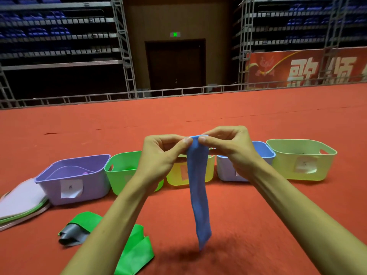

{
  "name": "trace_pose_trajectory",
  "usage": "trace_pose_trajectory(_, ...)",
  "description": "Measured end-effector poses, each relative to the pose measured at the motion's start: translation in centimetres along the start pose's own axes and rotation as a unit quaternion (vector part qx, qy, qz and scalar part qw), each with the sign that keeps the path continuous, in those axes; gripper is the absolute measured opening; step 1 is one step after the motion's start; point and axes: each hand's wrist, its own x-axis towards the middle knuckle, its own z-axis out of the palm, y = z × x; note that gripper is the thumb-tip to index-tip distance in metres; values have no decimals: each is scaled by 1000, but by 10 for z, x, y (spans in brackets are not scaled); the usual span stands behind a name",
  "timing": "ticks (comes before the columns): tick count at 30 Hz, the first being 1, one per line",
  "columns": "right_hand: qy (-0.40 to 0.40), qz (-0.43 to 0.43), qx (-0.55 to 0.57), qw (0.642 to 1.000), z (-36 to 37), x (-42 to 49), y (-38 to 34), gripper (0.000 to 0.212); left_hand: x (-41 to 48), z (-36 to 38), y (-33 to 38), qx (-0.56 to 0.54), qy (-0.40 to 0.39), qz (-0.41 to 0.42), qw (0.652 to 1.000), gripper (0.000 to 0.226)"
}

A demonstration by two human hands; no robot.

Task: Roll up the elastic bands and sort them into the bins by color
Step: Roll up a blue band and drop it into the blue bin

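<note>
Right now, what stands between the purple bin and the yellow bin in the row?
Between the purple bin and yellow bin stands one green bin, partly behind the left forearm; head view.

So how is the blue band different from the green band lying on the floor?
The blue band hangs straight down in the air; the green band lies folded on the red floor. The left hand and right hand pinch the blue band's top edge; no hand holds the green band. Both are flat, wide bands, not rolled up yet.
</note>
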Motion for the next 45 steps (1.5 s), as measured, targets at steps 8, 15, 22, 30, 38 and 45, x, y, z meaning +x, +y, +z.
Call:
trace_pose_trajectory(8, -23, -38, -26, 999, 12, 9, -21, 4, 4, 1, -5, -20, -27, 24, 999, 28)
trace_pose_trajectory(15, -3, -32, 18, 999, 20, 32, -51, 6, -33, 3, -58, 18, -37, -75, 996, 30)
trace_pose_trajectory(22, 35, -65, 15, 997, 10, 53, -83, 3, -128, 26, -110, -74, -70, -234, 967, 16)
trace_pose_trajectory(30, 7, -59, 10, 998, 2, 54, -82, 3, -125, 25, -132, -65, -69, -237, 967, 14)
trace_pose_trajectory(38, -18, -25, 0, 1000, 2, 56, -67, 8, -15, -20, -45, -28, 103, -53, 993, 25)
trace_pose_trajectory(45, -41, -15, 33, 998, 10, 51, -47, 10, 41, -4, 45, -46, 53, 75, 995, 16)
